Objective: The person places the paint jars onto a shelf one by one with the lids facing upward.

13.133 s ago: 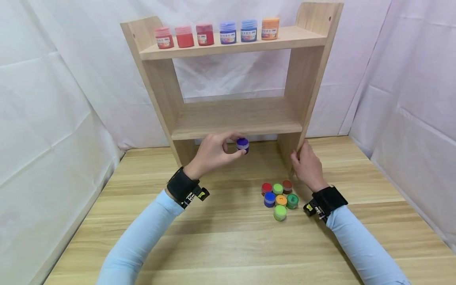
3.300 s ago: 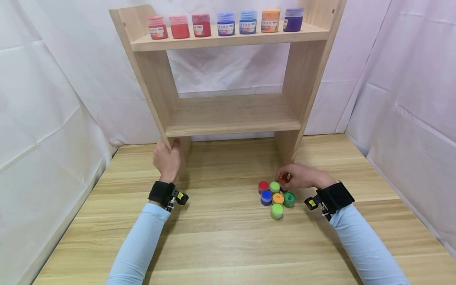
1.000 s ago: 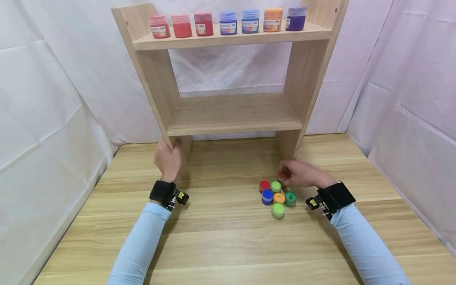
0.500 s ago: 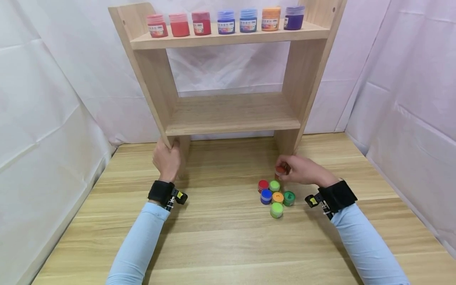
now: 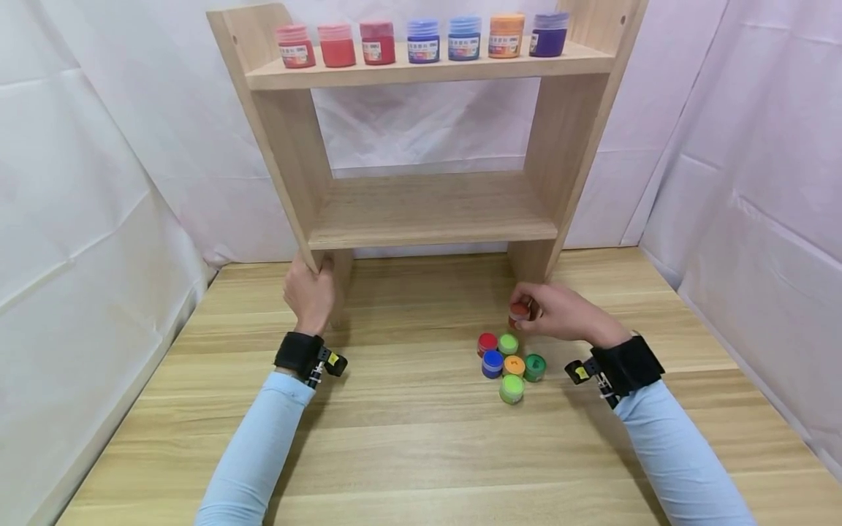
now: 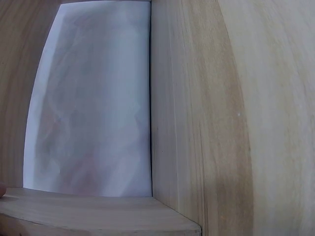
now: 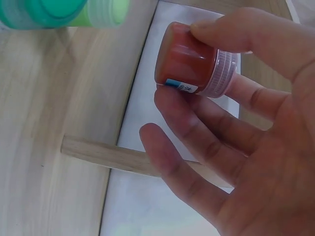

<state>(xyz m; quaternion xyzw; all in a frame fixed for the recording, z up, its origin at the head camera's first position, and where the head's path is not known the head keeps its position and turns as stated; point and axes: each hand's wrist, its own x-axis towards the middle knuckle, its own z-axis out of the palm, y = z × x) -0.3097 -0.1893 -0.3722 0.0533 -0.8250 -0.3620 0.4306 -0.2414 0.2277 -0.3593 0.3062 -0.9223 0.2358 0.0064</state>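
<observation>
My right hand [image 5: 559, 313] pinches a brownish-red paint jar [image 5: 518, 314] between thumb and fingers, just behind the cluster of jars. In the right wrist view the jar [image 7: 186, 56] lies tilted in the fingers, with its ribbed clear lid and part of a label showing. My left hand [image 5: 310, 296] grips the lower front edge of the left side panel [image 5: 289, 161] of a wooden shelf. Little of that hand shows in the left wrist view, only a fingertip [image 6: 2, 190] at the edge.
Near the right hand stand a red jar [image 5: 487, 343], a blue jar [image 5: 492, 364], an orange jar [image 5: 514, 366], a dark green jar [image 5: 535, 367] and light green jars [image 5: 511, 389]. The top shelf board [image 5: 427, 71] bears a row of several jars, ending in a purple jar [image 5: 549, 35].
The purple jar, earlier in the left hand, now stands on the top board. The left hand moved to the left panel. The right hand left the right panel and drew the brownish-red jar from the cluster.
</observation>
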